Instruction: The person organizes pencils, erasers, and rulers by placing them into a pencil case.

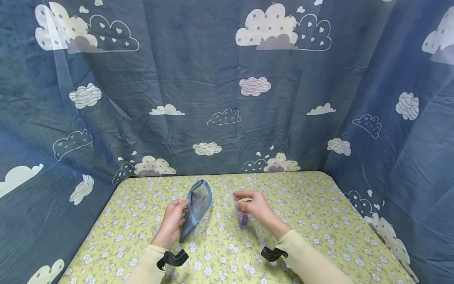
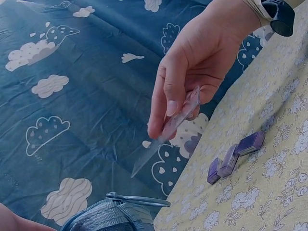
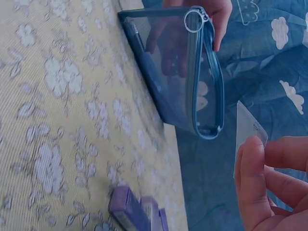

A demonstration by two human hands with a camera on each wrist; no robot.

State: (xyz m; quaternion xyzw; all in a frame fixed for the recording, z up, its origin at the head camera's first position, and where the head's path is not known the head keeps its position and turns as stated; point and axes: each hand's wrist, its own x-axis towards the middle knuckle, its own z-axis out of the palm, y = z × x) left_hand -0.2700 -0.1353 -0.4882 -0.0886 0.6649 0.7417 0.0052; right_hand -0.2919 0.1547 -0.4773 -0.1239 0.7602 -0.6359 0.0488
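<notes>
My left hand grips the side of a see-through blue zip pencil case, held tilted with its mouth unzipped. In the right wrist view a pencil shows through the case wall, near the fold. To the right of the case, my right hand pinches a thin clear plastic set square between thumb and fingers, above the table. Its pointed end sticks out past the fingertips in the left wrist view. Part of its outline is hidden by the fingers.
Three small purple blocks, which look like erasers, lie close together on the table below my right hand. A yellow flowered cloth covers the table. Blue cloud-printed curtains hang behind and at both sides.
</notes>
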